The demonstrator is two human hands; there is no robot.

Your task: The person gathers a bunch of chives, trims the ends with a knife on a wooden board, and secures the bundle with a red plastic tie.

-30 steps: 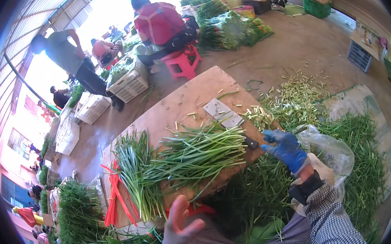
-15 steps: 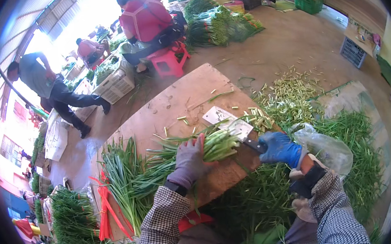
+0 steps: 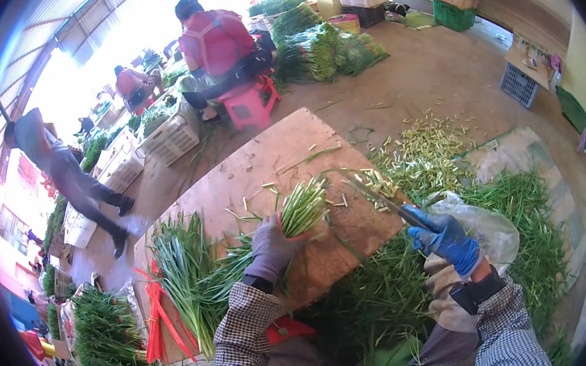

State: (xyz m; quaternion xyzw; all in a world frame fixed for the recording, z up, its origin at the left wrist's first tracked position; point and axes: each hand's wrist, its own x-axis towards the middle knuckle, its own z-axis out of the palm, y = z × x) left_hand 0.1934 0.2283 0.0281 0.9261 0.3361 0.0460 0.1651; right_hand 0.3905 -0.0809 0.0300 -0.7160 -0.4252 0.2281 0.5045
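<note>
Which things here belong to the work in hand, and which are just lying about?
In the work, it seems:
- greens, in left hand
- knife, in right hand
- board

Lying about, apparently:
- clear bag
- green crate
- grey crate

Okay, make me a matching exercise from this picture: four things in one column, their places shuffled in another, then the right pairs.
Things
1. Knife
2. Bunch of stalks
3. Red strips
4. Pink stool

Places
A. At the left edge of the board
B. Under a seated co-worker
C. In the gloved right hand
D. In the gloved left hand

Pairs: 1-C, 2-D, 3-A, 4-B
</note>
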